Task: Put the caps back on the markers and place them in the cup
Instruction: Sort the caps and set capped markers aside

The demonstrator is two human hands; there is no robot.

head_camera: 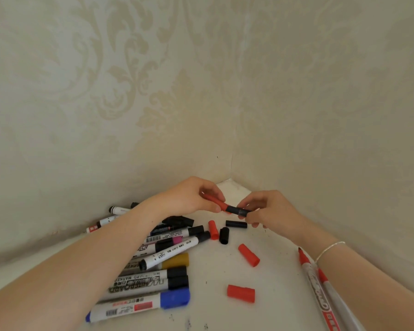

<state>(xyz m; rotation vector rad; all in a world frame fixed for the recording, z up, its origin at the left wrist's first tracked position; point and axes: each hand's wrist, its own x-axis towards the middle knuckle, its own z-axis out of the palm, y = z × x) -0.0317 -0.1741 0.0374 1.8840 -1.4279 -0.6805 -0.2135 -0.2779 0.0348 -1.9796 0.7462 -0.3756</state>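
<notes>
Red marker [215,201] is held above the table's [280,304] far corner, the left hand [196,195] curled round its barrel while the right hand [267,209] pinches a black cap [239,210] at its end. Both forearms reach in from the near edge. Loose red and black caps lie below; capped markers are piled at left.

Loose red caps [241,293] on worktop: three. Loose black caps [236,224]: two. Uncapped red-tipped markers [317,285] at right: two. Red marker [216,202] held in hands: one. Markers in left pile [153,271]: roughly ten, overlap prevents exact count.
</notes>
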